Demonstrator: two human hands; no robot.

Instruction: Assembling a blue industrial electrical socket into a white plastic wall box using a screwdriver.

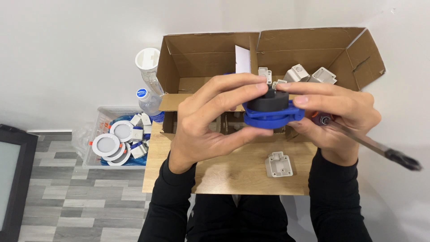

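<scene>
Both my hands hold a round blue fixture with a dark grey housing (pixel 270 110) above the small wooden table (pixel 242 172). My left hand (pixel 210 118) grips its left side, fingers over the grey top. On the fixture's right side, my right hand (pixel 338 118) pinches the blue rim, and it also holds a tool with a long shaft and dark tip (pixel 385 152) that points out to the lower right.
A white plastic mount (pixel 279 164) lies on the table. Behind, an open cardboard box (pixel 206 58) holds several white mounts. On the floor at left, a clear bin (pixel 101 118) holds round white lamps. Two plastic bottles (pixel 150 96) stand beside the box.
</scene>
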